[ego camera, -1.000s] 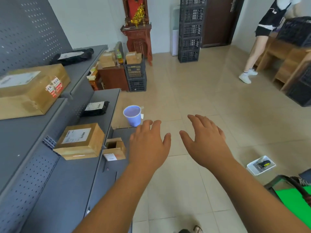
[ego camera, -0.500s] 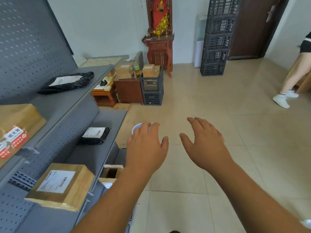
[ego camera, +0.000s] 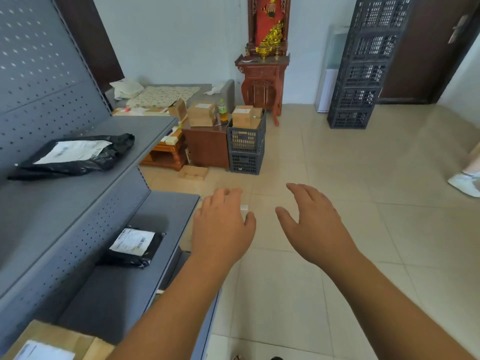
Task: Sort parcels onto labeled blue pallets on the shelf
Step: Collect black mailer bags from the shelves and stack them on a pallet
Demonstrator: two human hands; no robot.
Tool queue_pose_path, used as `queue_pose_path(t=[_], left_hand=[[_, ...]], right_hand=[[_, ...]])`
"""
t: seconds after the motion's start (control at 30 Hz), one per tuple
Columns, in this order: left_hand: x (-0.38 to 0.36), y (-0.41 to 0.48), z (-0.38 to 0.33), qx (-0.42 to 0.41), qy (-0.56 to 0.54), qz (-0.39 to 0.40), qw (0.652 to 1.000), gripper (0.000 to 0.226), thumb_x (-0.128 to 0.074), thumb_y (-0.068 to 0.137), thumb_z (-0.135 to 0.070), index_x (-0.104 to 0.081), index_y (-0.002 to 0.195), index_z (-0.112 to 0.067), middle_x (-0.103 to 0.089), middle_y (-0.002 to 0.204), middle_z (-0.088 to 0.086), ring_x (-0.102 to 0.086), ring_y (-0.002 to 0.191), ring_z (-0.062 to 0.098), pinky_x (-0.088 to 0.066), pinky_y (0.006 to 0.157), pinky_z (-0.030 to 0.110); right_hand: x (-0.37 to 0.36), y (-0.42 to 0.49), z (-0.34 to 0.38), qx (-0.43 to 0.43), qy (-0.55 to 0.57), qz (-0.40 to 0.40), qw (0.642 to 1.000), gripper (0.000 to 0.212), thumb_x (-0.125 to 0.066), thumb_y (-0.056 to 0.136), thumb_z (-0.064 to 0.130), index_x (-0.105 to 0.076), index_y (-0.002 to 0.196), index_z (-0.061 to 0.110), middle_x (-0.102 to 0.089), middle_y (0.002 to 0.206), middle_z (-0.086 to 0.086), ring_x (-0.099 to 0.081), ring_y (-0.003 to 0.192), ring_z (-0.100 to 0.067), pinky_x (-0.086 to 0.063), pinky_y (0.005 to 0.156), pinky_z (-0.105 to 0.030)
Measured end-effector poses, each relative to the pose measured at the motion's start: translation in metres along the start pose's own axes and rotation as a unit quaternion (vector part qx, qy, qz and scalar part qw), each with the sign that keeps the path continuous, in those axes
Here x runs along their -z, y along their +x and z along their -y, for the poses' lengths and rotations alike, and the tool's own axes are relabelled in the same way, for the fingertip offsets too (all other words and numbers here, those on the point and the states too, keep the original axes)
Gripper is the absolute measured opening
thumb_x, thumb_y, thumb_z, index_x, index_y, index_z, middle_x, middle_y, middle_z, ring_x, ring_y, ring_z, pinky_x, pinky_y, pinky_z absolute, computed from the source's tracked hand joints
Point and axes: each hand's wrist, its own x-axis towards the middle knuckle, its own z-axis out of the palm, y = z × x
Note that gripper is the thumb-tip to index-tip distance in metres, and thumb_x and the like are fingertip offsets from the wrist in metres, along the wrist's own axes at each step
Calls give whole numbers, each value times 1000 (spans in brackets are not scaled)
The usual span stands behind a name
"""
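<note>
My left hand (ego camera: pixel 223 227) and my right hand (ego camera: pixel 315 224) are stretched out side by side over the tiled floor, palms down, fingers apart, holding nothing. To their left is a grey metal shelf (ego camera: pixel 85 198). A black parcel bag with a white label (ego camera: pixel 75 157) lies on its upper level. A smaller black parcel bag (ego camera: pixel 132 246) lies on the lower level, just left of my left wrist. A cardboard parcel (ego camera: pixel 52 345) shows at the bottom left corner. Further cardboard boxes (ego camera: pixel 202 114) sit beyond the shelf's far end, one of them (ego camera: pixel 245 116) in a black crate (ego camera: pixel 245 140).
A dark wooden cabinet (ego camera: pixel 207 145) and a low wooden table (ego camera: pixel 166 154) stand past the shelf. A red wooden altar (ego camera: pixel 262 81) is at the back wall. A tall stack of black crates (ego camera: pixel 363 63) stands by a brown door. Another person's foot (ego camera: pixel 465 179) is at the right edge.
The view has swung left and upward, showing more of the far wall. Both hands stay open in front. The blue cup and the small open box are out of sight behind my left hand.
</note>
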Motion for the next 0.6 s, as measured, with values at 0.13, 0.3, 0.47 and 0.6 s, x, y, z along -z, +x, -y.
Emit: queue_pose_path(t=[0.13, 0.3, 0.47, 0.6], left_hand=[[-16, 70, 15, -8, -16, -7, 1000, 46, -59, 90, -40, -56, 133, -21, -59, 132, 4, -55, 111, 30, -48, 87, 45], [-35, 130, 28, -17, -4, 8, 1000, 46, -60, 90, -40, -56, 131, -22, -59, 130, 4, -56, 109, 29, -47, 87, 44], [-46, 178, 42, 5, 5, 6, 1000, 48, -58, 92, -40, -53, 137, -25, -55, 133, 1, -53, 114, 26, -44, 91, 41], [-52, 210, 56, 44, 28, 1, 999, 48, -55, 94, -42, -49, 140, -26, -51, 139, -2, -51, 118, 24, -42, 93, 39]], right_hand=[[-5, 68, 5, -12, 15, -21, 1000, 59, -49, 101, 47, -37, 154, 26, -40, 158, 4, -32, 145, -16, -29, 117, -33], [-28, 125, 2, -26, 29, -23, 999, 57, -51, 101, 45, -39, 153, 25, -44, 155, 4, -34, 143, -16, -30, 114, -32], [-49, 190, 4, -2, 54, -14, 998, 55, -52, 101, 43, -40, 152, 25, -45, 153, 3, -36, 140, -17, -32, 111, -32], [-72, 251, 17, 46, 92, 10, 995, 54, -55, 100, 39, -43, 150, 25, -47, 150, 3, -39, 138, -19, -32, 106, -29]])
